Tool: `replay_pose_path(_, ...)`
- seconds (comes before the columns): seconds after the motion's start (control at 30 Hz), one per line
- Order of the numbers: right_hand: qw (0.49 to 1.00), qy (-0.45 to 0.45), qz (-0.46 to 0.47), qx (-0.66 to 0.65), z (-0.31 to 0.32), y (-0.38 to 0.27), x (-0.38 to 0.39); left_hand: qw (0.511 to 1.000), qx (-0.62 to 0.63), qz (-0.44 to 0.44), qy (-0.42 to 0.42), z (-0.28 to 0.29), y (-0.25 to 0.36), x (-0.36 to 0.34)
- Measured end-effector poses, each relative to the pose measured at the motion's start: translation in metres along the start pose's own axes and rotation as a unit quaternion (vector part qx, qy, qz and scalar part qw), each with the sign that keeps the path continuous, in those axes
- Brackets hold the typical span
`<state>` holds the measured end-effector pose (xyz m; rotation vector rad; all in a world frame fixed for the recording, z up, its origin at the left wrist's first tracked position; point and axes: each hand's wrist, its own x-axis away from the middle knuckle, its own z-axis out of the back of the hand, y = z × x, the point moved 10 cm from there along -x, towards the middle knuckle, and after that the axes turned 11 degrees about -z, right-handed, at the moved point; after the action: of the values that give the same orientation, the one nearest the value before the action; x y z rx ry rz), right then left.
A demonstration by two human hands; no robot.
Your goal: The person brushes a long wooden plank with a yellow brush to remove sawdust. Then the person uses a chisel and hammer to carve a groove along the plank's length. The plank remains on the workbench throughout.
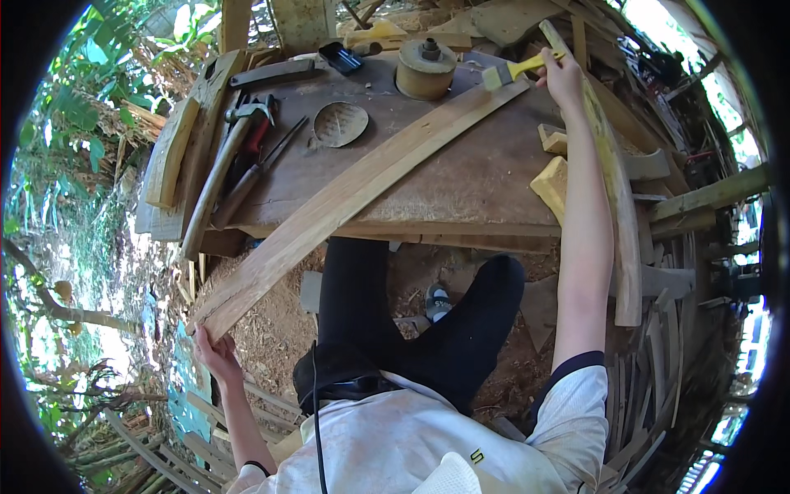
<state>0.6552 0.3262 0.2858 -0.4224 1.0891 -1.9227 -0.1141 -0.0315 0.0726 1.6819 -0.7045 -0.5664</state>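
Note:
A long pale wooden board (362,181) lies diagonally over the workbench (469,189), its near end reaching out past the bench edge at lower left. My left hand (217,354) is closed on that near end. My right hand (559,80), at the upper right, grips a yellow-handled paintbrush (520,67), whose bristles are at the board's far end. Near the middle back of the bench stand a round tan container (425,72) with a dark fitting on top, a round woven disc (340,123) and a small dark tray (341,59).
Hand tools (251,140) lie at the bench's left beside wooden offcuts (173,152). A long curved timber (625,272) and small blocks (550,185) line the right side. My legs are under the front edge, over wood shavings (288,321). Plants grow at the left.

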Motion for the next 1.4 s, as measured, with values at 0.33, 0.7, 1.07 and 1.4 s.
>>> replay_pose_path(0.33,0.948,0.199,0.117,0.220,0.018,-0.013,0.009,1.000,0.003,-0.013,0.026,-0.008,0.009,0.004)
replay_pose_path(0.7,0.953,-0.087,0.288,0.009,-0.035,-0.075,0.096,1.000,0.000,-0.018,0.016,-0.003,0.009,0.010)
replay_pose_path(1.07,0.939,-0.248,0.188,-0.145,-0.069,-0.067,0.114,0.999,0.031,0.029,-0.005,-0.015,0.009,0.020)
replay_pose_path(1.4,0.997,0.013,0.063,0.047,-0.062,-0.029,0.027,0.998,0.031,0.023,-0.049,-0.012,0.007,0.025)
